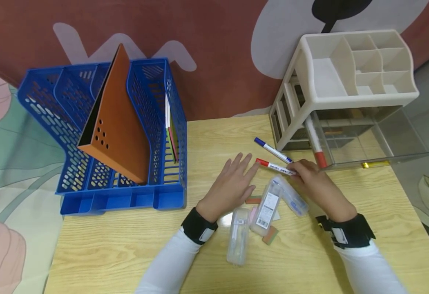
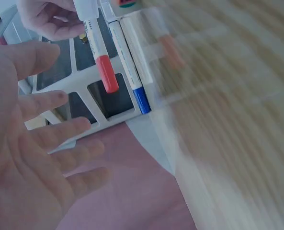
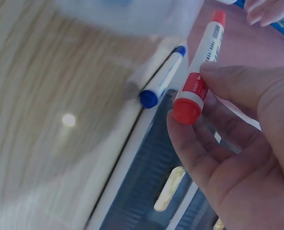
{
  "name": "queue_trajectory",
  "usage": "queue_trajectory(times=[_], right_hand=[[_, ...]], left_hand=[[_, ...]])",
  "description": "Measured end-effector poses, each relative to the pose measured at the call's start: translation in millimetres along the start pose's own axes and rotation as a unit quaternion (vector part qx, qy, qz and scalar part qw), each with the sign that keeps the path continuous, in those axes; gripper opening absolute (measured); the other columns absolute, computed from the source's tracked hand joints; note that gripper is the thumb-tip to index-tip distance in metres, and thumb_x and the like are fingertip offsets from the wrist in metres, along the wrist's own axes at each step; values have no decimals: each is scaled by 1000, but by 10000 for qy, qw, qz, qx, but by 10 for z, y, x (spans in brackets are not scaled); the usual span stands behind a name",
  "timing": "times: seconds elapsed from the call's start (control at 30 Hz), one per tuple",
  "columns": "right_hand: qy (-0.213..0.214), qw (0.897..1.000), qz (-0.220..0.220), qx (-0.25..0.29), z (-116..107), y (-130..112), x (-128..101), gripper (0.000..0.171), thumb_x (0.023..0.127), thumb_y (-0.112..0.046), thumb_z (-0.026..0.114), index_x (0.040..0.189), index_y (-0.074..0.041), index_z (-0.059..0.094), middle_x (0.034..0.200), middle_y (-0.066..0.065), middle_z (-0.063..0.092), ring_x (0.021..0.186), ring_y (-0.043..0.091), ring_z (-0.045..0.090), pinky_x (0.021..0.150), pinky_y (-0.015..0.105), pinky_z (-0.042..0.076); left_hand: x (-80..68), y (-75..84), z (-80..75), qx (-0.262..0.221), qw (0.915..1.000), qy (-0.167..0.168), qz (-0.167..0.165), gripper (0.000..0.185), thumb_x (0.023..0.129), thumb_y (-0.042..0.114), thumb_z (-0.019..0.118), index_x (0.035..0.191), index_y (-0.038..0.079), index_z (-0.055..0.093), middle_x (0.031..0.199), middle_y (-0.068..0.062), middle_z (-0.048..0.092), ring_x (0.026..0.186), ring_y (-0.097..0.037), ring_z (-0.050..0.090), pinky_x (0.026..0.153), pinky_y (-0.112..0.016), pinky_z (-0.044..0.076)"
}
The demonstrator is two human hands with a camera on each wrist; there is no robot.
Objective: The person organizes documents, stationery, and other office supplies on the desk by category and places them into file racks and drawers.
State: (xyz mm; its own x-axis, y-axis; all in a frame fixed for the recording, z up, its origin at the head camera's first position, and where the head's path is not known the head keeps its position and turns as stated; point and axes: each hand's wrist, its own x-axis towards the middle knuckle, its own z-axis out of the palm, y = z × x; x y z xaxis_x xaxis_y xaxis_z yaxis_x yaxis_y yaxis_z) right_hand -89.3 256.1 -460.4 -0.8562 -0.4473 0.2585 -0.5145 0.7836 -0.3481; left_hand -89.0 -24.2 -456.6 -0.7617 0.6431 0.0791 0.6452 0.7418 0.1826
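One red marker (image 1: 275,166) in right hand (image 1: 315,181).

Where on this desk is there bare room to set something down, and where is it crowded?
Bare wood lies along the near edge of the desk, in front of the blue file rack, and near the right edge below the drawer organizer. It is crowded mid-desk: clear cases, two markers, left hand and right hand.
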Motion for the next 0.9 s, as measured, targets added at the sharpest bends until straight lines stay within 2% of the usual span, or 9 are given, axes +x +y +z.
queue_trajectory(times=[0.17,0.27,0.43,0.6,0.73,0.9], right_hand=[[-170,9993,5,326,-10,-116,46,29,81,12,80,105,0,70,98,13,70,90,29,68,77,49,60],[-262,9991,-68,337,-20,-190,69,29,81,11,80,106,1,71,101,14,70,92,30,68,81,50,60],[-495,9982,-89,338,-54,-313,99,27,83,7,80,108,-2,72,104,12,71,97,29,69,85,50,61],[-557,9977,-243,310,-73,-393,117,29,83,8,79,109,-4,73,105,11,72,97,27,69,85,47,61],[-479,9979,-375,205,-72,-421,116,31,82,9,80,108,-4,72,104,10,71,96,27,69,85,46,61],[-401,9984,-375,102,-93,-447,117,31,81,9,81,107,-5,72,105,10,72,98,27,69,86,46,61]], left_hand=[[92,63,-4,239,9993,96,275,61,104,37,60,156,11,44,165,-13,39,155,-32,32,126,-48,31],[119,94,-8,446,9979,176,426,56,105,34,59,153,8,48,162,-13,43,154,-31,36,125,-46,33],[127,126,2,668,9951,317,663,47,106,20,58,150,4,52,157,-14,50,148,-31,46,122,-41,38],[110,143,13,769,9926,337,872,43,103,9,63,145,3,58,149,-13,58,139,-25,56,120,-35,41],[97,153,25,687,9926,354,941,43,102,8,63,145,4,58,146,-10,61,133,-19,59,115,-29,46],[71,156,28,488,9940,511,833,44,101,9,66,144,7,60,136,-6,67,121,-14,64,103,-25,53]])
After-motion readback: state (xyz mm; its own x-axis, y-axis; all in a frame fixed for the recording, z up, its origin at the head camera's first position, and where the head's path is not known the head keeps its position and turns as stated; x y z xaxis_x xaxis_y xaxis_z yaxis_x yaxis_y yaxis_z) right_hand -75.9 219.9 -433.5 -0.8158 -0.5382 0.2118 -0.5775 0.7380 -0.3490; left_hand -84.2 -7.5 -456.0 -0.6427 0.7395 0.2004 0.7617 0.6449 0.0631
